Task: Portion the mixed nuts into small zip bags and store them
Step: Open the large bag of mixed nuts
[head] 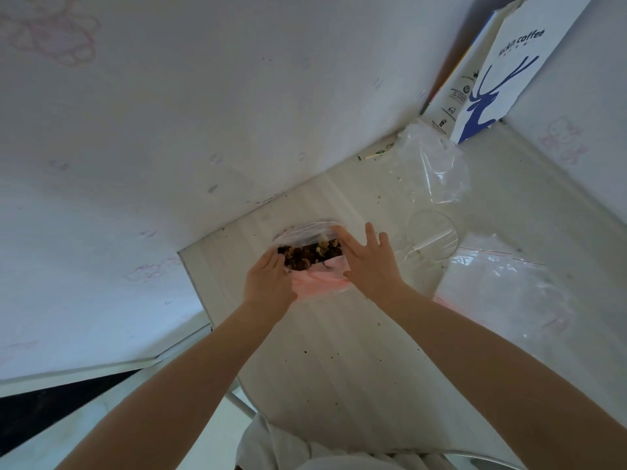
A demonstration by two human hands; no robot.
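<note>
From the head camera, both forearms reach forward over the white table to a small zip bag of mixed nuts lying near the table's far left edge. The left hand curls its fingers round the bag's left side, gripping it. The right hand lies on the bag's right side with fingers straight and spread, holding nothing. Empty zip bags lie to the right.
</note>
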